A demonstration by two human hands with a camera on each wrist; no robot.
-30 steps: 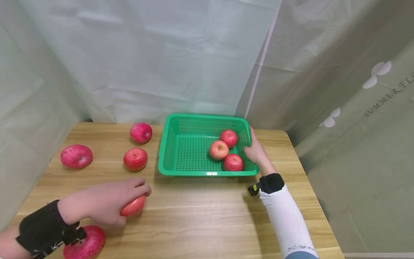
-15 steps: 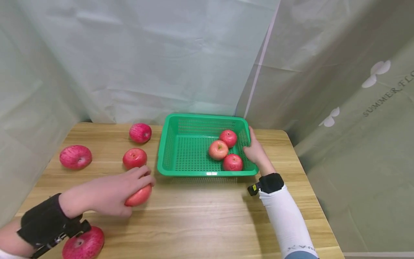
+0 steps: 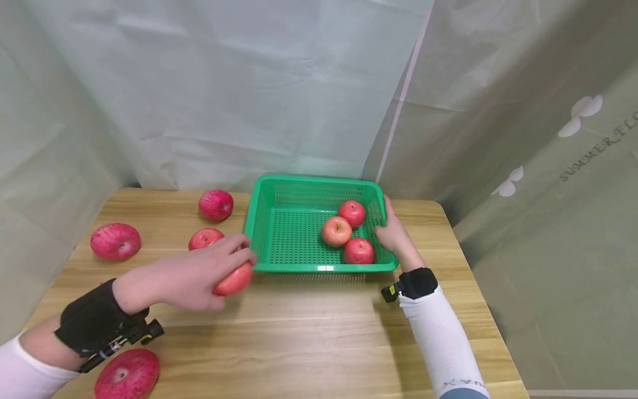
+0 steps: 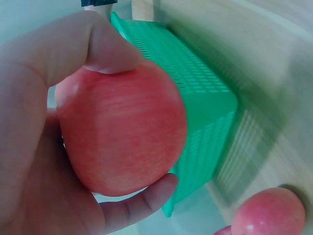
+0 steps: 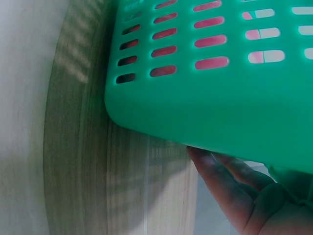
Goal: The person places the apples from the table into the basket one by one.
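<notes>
My left hand grips a red apple close to the front left corner of the green plastic basket. In the left wrist view, thumb and fingers wrap round that apple, with the basket's perforated wall behind it. At the basket's right end, my right hand holds the rim, thumb on the inner side and fingers outside. The right wrist view has those fingers against the outer wall. Inside the basket, three apples cluster towards the right.
Left of the basket lie several more apples: one at the back, one far left, one near the front edge. Another apple is partly hidden behind my left hand. Grey sheeting surrounds the wooden table.
My left hand has carried its apple right and away from me, up to the basket's near left corner. The basket and my right hand have stayed in place.
</notes>
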